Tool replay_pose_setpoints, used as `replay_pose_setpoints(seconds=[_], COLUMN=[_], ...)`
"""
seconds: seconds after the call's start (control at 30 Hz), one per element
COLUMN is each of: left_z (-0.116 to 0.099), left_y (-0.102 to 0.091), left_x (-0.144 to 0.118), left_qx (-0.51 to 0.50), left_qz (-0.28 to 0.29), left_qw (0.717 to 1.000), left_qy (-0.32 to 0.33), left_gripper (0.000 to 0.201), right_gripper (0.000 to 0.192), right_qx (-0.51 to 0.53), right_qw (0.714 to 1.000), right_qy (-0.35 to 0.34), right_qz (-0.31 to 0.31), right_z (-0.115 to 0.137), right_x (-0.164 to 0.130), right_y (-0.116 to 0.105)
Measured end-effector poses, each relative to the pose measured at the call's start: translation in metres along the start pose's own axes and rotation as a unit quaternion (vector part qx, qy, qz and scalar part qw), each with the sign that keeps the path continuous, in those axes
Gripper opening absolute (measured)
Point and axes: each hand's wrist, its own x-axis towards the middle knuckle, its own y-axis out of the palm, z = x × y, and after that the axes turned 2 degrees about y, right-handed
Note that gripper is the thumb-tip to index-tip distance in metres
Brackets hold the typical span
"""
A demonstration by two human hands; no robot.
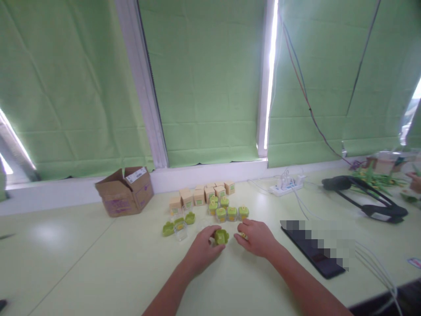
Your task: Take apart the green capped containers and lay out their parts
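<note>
The green lid [221, 237] sits low on the desk [98, 263], just in front of the person, pinched at its left edge by the fingers of the left hand [204, 250]. The right hand [258, 237] lies just beside it, curled over something small and yellowish [242, 235]; what it is, and whether the hand truly grips it, I cannot tell.

To do this well, the lid should be kept level and held by its rim, with both hands close together over the desk so nothing rolls off.

Behind the hands stands a row of small jars [232, 213] with green tops. To the left lie two loose lids [168, 228] and a clear jar [180, 230] without its lid. Further back are small tan boxes [199, 196] with green labels, their print too small to read. An open carton [126, 191] at the left carries a white sticker and purple print, also unreadable. A power strip [287, 186] and a dark tablet [312, 250] lie to the right.
</note>
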Motion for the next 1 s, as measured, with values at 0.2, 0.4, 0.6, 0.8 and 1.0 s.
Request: replay_pose_setpoints(seconds=[0.2,0.4,0.6,0.8,1.0], left_z=[0.0,-0.002,-0.013,-0.017,-0.012], left_y=[0.002,0.008,0.011,0.011,0.014], left_x=[-0.001,-0.004,-0.006,-0.007,-0.006], left_qx=[-0.041,-0.032,-0.001,0.02,0.031], left_qz=[0.026,0.032,0.027,0.023,0.029], left_qw=[0.999,0.998,0.998,0.996,0.996], left_qy=[0.003,0.036,0.065,0.085,0.076], left_gripper=[0.051,0.052,0.049,0.046,0.047], right_gripper=[0.021,0.011,0.007,0.007,0.004], right_qx=[0.097,0.135,0.13,0.151,0.201], right_qw=[0.992,0.982,0.982,0.982,0.974], right_qy=[-0.057,-0.096,-0.107,-0.097,-0.093], right_qz=[-0.063,-0.093,-0.091,-0.067,-0.042], right_z=[0.002,0.008,0.012,0.011,0.011], right_x=[0.001,0.002,0.003,0.005,0.005], right_y=[0.009,0.016,0.021,0.03,0.034])
